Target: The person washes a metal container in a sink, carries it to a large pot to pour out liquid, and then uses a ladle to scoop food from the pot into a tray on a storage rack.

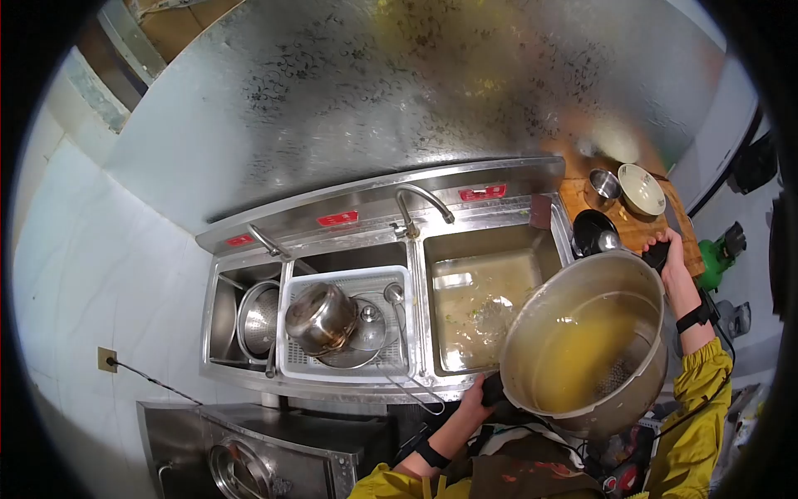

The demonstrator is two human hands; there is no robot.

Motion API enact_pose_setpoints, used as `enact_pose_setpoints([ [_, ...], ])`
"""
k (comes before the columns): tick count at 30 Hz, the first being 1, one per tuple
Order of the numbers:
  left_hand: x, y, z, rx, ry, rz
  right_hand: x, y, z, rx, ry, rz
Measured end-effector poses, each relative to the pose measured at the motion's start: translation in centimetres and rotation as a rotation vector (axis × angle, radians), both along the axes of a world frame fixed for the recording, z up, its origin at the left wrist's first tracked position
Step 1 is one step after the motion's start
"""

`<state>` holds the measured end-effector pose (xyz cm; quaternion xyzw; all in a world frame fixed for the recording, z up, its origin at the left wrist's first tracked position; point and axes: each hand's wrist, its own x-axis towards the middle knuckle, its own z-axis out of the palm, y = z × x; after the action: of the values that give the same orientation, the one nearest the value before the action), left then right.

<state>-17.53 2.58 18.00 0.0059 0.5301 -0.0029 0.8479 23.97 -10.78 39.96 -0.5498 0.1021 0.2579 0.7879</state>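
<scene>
A large metal pot (540, 333) is held tilted at the right edge of the right-hand sink (490, 241), its opening facing up and left. Inside the pot a yellow tint shows on the wall. My left hand (473, 405) is closed on the black handle at the pot's lower left. Closed on the other black handle, at the upper right, is my right hand (672, 255). Cloudy water with small bits stands in the sink below the faucet (426, 200). Whether any liquid is leaving the pot cannot be made out.
A white basket (291, 366) over the middle sink holds a metal pot (320, 318), a lid and a ladle. A colander (259, 320) lies in the left sink. On the wooden board (636, 233) are a bowl (642, 190) and a metal cup (603, 188).
</scene>
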Motion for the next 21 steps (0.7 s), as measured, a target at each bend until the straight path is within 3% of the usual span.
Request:
enact_pose_setpoints([
  [5,0.5,1.3,1.4,-0.014,0.052,-0.044,-0.3,1.6,0.2,-0.049,-0.002,-0.016],
  [21,-0.2,1.3,-3.3,-0.112,0.021,-0.031,-0.3,4.5,-0.3,-0.19,-0.018,0.017],
])
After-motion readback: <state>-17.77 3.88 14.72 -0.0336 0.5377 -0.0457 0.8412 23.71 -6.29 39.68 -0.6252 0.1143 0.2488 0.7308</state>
